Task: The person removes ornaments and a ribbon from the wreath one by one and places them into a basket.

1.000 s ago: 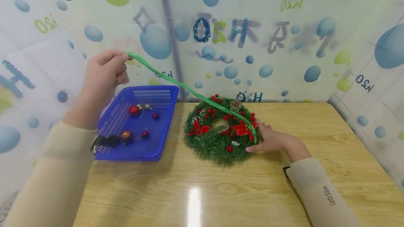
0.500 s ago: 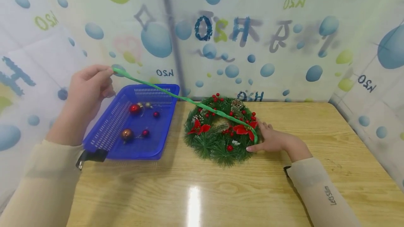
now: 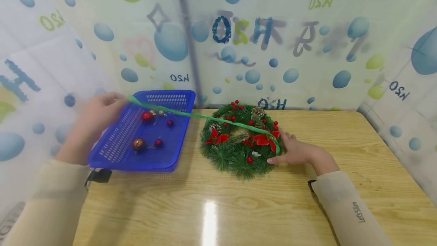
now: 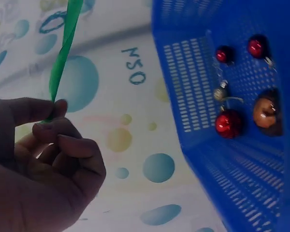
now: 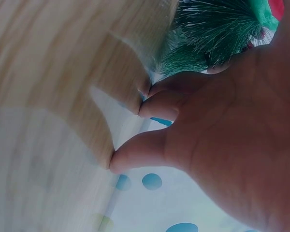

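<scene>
A green ribbon (image 3: 208, 117) runs from my left hand (image 3: 102, 111) across the top of a round Christmas wreath (image 3: 223, 156). My left hand, blurred in the head view, pinches the ribbon's end between thumb and forefinger above the basket's left side. My right hand (image 3: 298, 153) lies against the wreath's right edge, thumb toward the front and fingers spread. In the right wrist view several fingertips (image 5: 118, 162) touch the tabletop beside green needles (image 5: 208, 36). The ribbon's right end bends down over the wreath's edge near my right thumb; where it ends is hidden.
A blue plastic basket (image 3: 186, 132) stands left of the wreath. In it lie a red bauble (image 3: 147, 116), a copper bauble (image 3: 138, 144) and several smaller ones. The wooden table (image 3: 256, 208) meets a printed curtain (image 3: 300, 86) behind and at both sides.
My left hand has come down with the ribbon end, first leftward, then slightly right, so the ribbon lies lower over basket and wreath. My right hand stays at the wreath's edge.
</scene>
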A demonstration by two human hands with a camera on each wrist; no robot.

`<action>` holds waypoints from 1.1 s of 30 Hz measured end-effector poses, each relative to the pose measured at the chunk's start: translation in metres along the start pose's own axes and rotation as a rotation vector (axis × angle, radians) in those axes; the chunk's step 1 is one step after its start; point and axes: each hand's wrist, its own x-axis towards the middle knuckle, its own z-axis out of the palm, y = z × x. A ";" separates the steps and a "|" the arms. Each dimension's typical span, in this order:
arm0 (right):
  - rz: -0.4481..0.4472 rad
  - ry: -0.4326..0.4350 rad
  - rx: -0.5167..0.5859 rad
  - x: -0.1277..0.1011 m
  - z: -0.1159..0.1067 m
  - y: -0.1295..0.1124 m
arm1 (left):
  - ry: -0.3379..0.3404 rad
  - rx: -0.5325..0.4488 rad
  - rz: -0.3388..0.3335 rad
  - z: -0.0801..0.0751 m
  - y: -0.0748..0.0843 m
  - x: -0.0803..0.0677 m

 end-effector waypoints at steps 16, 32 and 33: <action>-0.015 0.009 0.004 0.000 0.001 0.000 | -0.244 0.165 0.129 0.050 -0.016 0.006; -0.031 0.011 0.024 -0.002 -0.002 0.000 | -0.316 -0.082 0.258 0.127 0.123 -0.002; -0.030 0.009 0.021 -0.002 -0.002 -0.001 | -0.337 -0.099 0.272 0.136 0.134 -0.001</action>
